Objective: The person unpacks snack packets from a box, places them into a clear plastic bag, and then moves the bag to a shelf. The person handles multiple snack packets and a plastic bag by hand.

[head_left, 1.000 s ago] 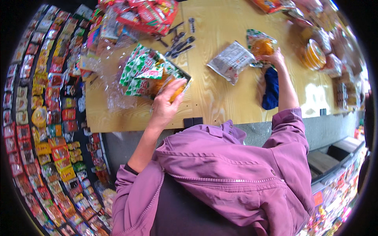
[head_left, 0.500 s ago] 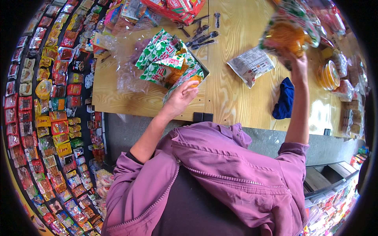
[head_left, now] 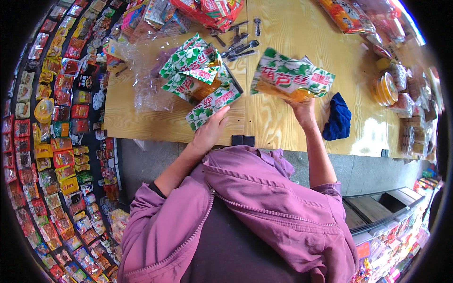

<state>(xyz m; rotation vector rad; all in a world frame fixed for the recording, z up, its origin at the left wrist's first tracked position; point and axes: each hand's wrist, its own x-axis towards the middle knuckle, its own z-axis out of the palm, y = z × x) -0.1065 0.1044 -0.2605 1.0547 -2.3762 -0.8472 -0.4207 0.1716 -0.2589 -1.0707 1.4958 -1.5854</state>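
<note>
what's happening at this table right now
A person in a purple jacket holds up a green-and-white packet in the right hand, above the wooden table. The left hand is at the near edge of a pile of similar packets. A dark blue cloth lies right of the right hand, and dark forks lie beyond the pile.

Has swung the green-and-white packet [head_left: 292,75] leftward from the far right in the right hand [head_left: 303,112], bringing its printed side into view. Has drawn the left hand [head_left: 210,132] nearer, uncovering more of the left pile's nearest packet [head_left: 213,105].
</note>
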